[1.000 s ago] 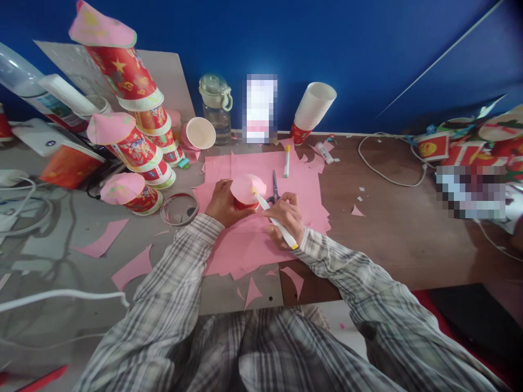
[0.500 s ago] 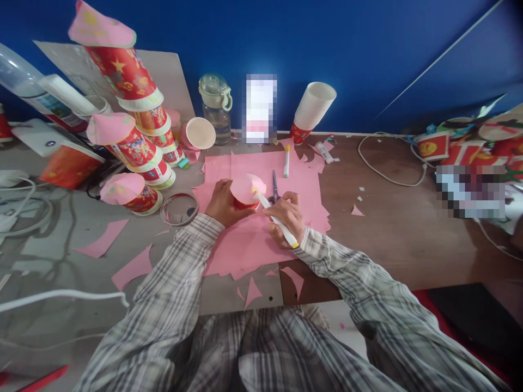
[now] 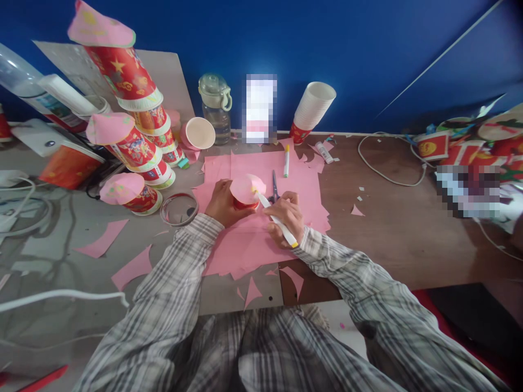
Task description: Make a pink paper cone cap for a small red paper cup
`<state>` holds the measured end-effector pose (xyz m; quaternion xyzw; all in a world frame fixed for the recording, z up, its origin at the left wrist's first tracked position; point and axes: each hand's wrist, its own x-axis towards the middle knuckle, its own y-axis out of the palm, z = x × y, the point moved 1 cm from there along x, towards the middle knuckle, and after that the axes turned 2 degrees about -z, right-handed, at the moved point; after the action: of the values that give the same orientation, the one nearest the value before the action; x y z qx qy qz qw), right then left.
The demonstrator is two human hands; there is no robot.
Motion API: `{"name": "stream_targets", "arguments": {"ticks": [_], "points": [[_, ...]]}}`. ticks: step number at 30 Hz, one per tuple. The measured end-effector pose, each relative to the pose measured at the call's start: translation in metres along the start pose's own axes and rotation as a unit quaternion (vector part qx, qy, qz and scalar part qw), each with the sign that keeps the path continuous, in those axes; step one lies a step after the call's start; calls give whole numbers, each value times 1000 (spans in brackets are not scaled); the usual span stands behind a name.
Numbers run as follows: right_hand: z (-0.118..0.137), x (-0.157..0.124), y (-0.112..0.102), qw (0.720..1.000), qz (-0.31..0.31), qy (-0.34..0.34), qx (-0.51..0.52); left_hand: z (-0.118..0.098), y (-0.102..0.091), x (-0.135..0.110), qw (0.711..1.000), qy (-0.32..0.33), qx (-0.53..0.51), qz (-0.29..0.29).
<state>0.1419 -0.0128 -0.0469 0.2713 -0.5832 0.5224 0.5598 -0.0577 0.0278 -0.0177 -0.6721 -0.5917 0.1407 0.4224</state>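
Observation:
My left hand (image 3: 224, 204) is wrapped round a red paper cup (image 3: 245, 204), which wears a pink paper cone (image 3: 246, 187) as a roof. Between the fingers of my right hand (image 3: 287, 216) is a white marker (image 3: 281, 226) with a yellow end; its tip touches the right side of the cone, where a small yellow mark shows. Beneath both hands lie stacked pink paper sheets (image 3: 232, 247). Scissors (image 3: 275, 185) rest just behind my right hand, partly hidden by it. Another marker (image 3: 286, 161), yellow at one end and green at the other, lies farther back.
Stacked cup towers with pink roofs (image 3: 141, 141) stand at the left. Behind are a water bottle (image 3: 216, 111), a blurred bright screen (image 3: 260, 109) and a stack of paper cups (image 3: 312, 109). A tape roll (image 3: 180, 209), paper scraps (image 3: 102, 239) and a cable (image 3: 392, 177) lie around.
Almost nothing differs. Both hands keep their places, with the marker tip still at the same spot on the cone.

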Motion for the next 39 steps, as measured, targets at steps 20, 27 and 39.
{"name": "stream_targets", "arguments": {"ticks": [20, 27, 39], "points": [[-9, -24, -3, 999, 34, 23, 16, -1, -1, 0, 1000, -7, -5, 9], [1, -13, -6, 999, 39, 4, 18, 2, -1, -1, 1000, 15, -2, 11], [-3, -19, -7, 997, 66, 17, 19, 2, -1, 0, 1000, 17, -1, 14]]}}
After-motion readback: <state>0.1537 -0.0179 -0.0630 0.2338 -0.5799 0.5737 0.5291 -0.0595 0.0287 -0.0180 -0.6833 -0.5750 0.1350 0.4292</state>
